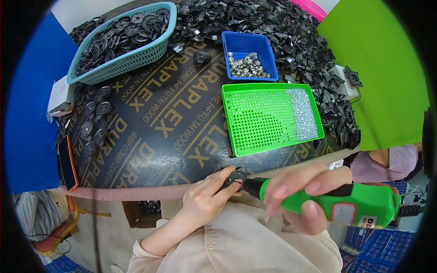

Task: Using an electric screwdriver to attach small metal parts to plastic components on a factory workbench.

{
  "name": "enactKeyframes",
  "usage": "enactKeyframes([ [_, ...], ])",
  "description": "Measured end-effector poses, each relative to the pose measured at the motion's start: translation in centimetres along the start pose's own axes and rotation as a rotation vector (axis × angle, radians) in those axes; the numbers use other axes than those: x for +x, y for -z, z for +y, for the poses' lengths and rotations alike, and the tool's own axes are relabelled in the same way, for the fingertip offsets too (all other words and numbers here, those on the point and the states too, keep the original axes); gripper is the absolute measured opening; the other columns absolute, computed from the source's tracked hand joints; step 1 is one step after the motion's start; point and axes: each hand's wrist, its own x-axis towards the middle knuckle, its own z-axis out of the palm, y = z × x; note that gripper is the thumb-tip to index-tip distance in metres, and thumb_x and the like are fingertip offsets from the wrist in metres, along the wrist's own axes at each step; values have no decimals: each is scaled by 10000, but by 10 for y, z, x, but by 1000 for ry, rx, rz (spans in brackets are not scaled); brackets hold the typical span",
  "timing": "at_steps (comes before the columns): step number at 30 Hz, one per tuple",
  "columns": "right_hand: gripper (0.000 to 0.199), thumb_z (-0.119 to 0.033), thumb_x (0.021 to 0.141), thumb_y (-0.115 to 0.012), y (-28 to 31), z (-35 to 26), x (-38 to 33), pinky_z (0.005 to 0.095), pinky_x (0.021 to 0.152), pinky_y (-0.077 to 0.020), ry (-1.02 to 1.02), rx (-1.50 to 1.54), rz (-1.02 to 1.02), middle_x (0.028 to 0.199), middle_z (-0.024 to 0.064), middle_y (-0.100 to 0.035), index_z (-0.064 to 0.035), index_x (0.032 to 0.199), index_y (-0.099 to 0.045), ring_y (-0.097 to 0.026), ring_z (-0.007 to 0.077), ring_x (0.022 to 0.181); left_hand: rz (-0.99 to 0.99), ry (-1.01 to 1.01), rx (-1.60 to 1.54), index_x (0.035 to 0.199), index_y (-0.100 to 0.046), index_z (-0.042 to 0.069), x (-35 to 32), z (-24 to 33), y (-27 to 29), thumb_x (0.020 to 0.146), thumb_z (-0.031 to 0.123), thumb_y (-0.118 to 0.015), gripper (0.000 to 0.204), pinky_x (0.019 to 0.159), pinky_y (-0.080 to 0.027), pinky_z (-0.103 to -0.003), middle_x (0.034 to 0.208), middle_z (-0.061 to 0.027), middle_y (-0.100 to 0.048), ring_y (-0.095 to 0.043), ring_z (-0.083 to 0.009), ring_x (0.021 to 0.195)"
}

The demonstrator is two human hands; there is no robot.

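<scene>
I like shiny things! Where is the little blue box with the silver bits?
In the head view, the small blue box sits at the far middle of the table, just behind the green perforated tray and right of the teal basket.

Two hands are seen: the left hand (207, 195) and the right hand (300, 189). One green electric screwdriver (346, 204), one teal basket (150, 50), one blue bin (248, 43), one green perforated tray (255, 118), and one phone (68, 163) are counted.

The left hand (207, 195) reached up from a bent forearm in a pale sleeve, its fingers (227, 175) pinched together at their tips. The right hand (300, 193) lay just beside it, wrist to the right, fingers curled in a closed grip, thumb underneath.
</scene>
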Motion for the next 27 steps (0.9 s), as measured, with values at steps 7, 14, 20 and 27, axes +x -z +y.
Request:
enactKeyframes([
  [7, 235, -61, 928, -543, 1, -2, 1, 411, 537, -560, 4, -7, -97, 997, 257, -609, -24, 1086, -373, -660, 310, 599, -10, -4, -2, 906, -730, 73, 1, 1, 1, 725, 171, -797, 217, 677, -584, -300, 1093, -139, -681, -713, -237, 845],
  [14, 263, -28, 899, -584, 0, 4, 14, 419, 544, -556, 40, -15, -197, 889, 224, -628, -13, 1095, -409, -647, 281, 580, -29, -10, -2, 899, -722, 52, 1, -1, 2, 725, 152, -784, 209, 713, -586, -321, 1105, -163, -674, -709, -261, 871],
  [20, 240, -14, 875, -611, -3, 8, 13, 418, 538, -553, 27, -23, -202, 846, 216, -634, -8, 1052, -449, -636, 256, 583, -55, -45, -6, 890, -704, 32, 1, 0, 5, 712, 118, -773, 210, 724, -585, -338, 1116, -194, -663, -704, -291, 887],
  [27, 257, -71, 910, -564, 21, -2, 23, 366, 519, -554, 149, 127, 238, 925, 252, -632, 2, 1128, -449, -642, 262, 561, 44, -49, -14, 910, -717, 62, -2, -2, -6, 695, 149, -805, 248, 653, -581, -303, 1068, -169, -677, -712, -255, 831],
])
